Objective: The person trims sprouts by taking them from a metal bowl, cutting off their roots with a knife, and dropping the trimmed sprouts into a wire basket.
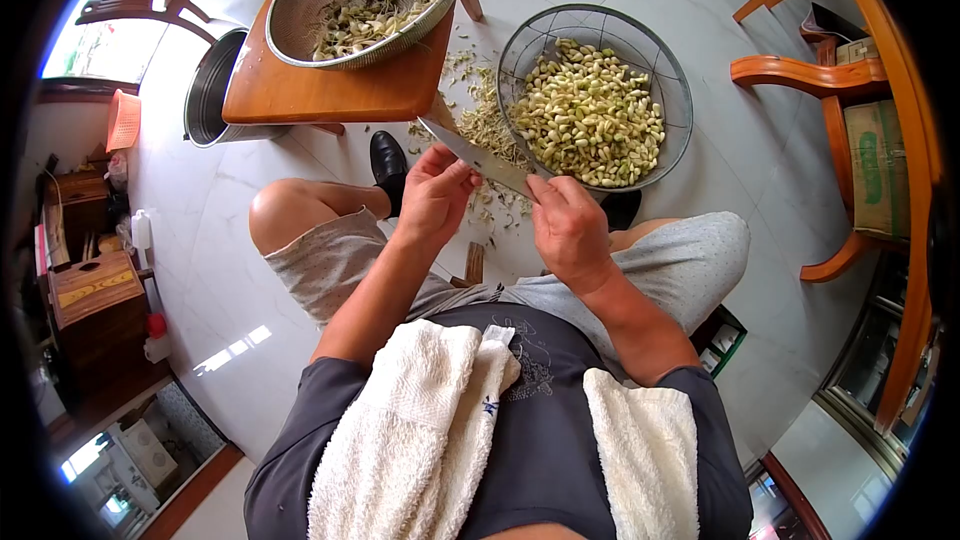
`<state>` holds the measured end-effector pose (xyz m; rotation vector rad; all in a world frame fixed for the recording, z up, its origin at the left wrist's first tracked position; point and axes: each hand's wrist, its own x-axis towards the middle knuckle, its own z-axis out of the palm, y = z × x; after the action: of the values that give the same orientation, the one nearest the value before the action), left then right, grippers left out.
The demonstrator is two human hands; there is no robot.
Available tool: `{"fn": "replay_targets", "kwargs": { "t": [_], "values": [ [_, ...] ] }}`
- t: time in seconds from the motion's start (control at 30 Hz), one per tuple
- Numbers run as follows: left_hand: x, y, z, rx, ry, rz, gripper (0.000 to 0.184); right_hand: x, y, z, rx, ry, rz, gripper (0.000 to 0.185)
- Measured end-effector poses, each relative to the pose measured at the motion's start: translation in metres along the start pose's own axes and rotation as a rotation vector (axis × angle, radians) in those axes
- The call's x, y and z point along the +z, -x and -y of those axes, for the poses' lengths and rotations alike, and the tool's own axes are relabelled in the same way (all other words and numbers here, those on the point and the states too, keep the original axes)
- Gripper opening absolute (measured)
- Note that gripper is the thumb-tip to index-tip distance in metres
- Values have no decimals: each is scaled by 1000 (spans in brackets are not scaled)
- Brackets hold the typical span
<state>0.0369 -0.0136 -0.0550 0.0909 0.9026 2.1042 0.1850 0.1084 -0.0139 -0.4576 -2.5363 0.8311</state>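
Observation:
My right hand (570, 228) is closed around the handle end of a knife (497, 168). The wide metal blade points up and left, across to my left hand (437, 196). My left fingers are pinched together against the blade; whatever they hold is too hidden to name. Just beyond the knife, a round wire basket (680, 110) on the floor holds many pale, trimmed bulbs (590, 118). A metal colander (290, 25) with untrimmed, stemmed bulbs (375, 15) rests on a wooden stool (330, 92). Thin trimmings (487, 118) lie scattered on the floor between them.
A metal bucket (208, 100) stands left of the stool. Wooden chair legs (800, 70) and a cardboard box (880, 170) are at the right. A pink basket (123, 120) and a wooden cabinet (95, 290) line the left side. A white towel (400, 420) hangs over my shoulders.

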Motion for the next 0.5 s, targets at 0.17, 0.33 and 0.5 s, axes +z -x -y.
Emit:
{"fn": "replay_targets", "kwargs": {
  "t": [0.17,0.33,0.5],
  "values": [
    [-3,3,-2,10,-24,-28,12,6,3,-2,4,-1,13,31],
    [-9,9,-3,7,-10,-36,14,15,7,-5,34,-16,30,22],
    [-8,13,-19,43,-91,47,15,25,13,-37,310,53,340,10]
  ]
}}
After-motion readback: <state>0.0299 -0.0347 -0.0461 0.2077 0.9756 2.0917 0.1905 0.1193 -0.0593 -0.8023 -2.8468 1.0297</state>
